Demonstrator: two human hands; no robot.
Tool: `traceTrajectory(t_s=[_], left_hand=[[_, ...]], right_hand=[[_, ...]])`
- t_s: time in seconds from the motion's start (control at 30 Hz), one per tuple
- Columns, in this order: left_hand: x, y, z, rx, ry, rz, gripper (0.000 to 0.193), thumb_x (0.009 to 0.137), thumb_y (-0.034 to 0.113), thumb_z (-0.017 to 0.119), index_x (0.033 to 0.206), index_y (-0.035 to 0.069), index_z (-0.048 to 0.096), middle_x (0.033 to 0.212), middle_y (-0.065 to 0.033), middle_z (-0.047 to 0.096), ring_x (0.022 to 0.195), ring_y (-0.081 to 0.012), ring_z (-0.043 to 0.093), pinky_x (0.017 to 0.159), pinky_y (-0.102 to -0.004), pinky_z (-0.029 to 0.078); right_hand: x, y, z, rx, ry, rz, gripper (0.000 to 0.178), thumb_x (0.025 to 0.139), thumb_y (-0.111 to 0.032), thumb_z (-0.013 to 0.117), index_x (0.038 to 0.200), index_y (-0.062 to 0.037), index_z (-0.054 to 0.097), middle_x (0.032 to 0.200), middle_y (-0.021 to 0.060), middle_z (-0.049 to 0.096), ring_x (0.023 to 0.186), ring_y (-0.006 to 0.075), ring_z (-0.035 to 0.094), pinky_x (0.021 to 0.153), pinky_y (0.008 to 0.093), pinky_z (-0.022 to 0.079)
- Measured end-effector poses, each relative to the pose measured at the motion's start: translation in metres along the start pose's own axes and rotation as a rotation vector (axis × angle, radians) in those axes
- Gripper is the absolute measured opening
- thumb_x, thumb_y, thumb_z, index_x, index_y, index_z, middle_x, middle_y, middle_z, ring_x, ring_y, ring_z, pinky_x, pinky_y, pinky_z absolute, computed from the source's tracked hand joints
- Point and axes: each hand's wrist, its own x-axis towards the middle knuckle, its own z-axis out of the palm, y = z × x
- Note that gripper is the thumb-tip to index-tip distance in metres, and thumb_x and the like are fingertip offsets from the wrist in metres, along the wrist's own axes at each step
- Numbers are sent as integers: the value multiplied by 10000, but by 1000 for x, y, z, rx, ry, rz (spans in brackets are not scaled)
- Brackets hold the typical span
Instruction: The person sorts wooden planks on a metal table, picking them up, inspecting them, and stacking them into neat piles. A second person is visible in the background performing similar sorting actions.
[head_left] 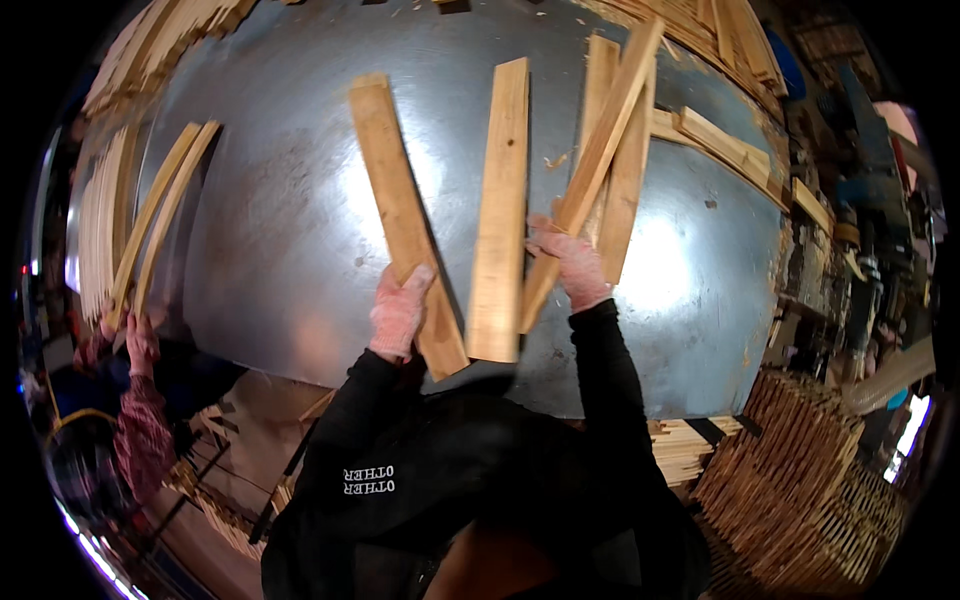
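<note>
My left hand [400, 312], in a pinkish work glove, is closed on the lower part of a flat wooden board [392, 180], which slants up and left over the metal table. In the matching glove, my right hand [572, 262] grips a narrower wooden board [612, 130] that leans up to the right. Between the two hands another board [500, 200] with a small dark knot lies lengthwise on the table. Under and beside the right-hand board rest two more boards; one of them [630, 190] shows to its right, partly covered.
The shiny metal table [280, 200] spans the middle. Wood strips [730, 150] lie along its right edge, with machinery beyond. A large stack of slats [790, 480] stands at lower right. At left, a co-worker's gloved hands [142, 345] hold two strips beside piled wood [105, 220].
</note>
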Motion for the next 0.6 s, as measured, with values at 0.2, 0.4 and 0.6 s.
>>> traceTrajectory(t_s=[0.2, 0.4, 0.6], left_hand=[[21, -34, 10, 184, -78, -23, 545, 988, 518, 526, 1268, 54, 587, 1152, -190, 689, 1100, -336, 644, 945, -373, 475], [10, -46, 12, -271, -348, 245, 752, 923, 541, 619, 1397, -22, 462, 1180, -163, 664, 1089, -248, 624, 980, -332, 455], [-3, -5, -15, 27, -187, -56, 641, 823, 292, 731, 1335, -25, 513, 1091, -142, 673, 975, -222, 646, 848, -356, 525]], right_hand=[[23, 76, 82, -136, 83, 191, 307, 921, -124, 653, 1186, 14, 583, 1063, 101, 677, 951, 183, 634, 876, 287, 510], [13, 86, 94, -997, 29, 60, 839, 827, -354, 723, 1484, 4, 342, 1388, 249, 529, 1229, 361, 565, 1045, 407, 455], [14, -17, 34, -1563, 635, -295, 898, 787, -409, 758, 1496, -55, 337, 1325, 244, 550, 1236, 390, 531, 1038, 453, 445]])
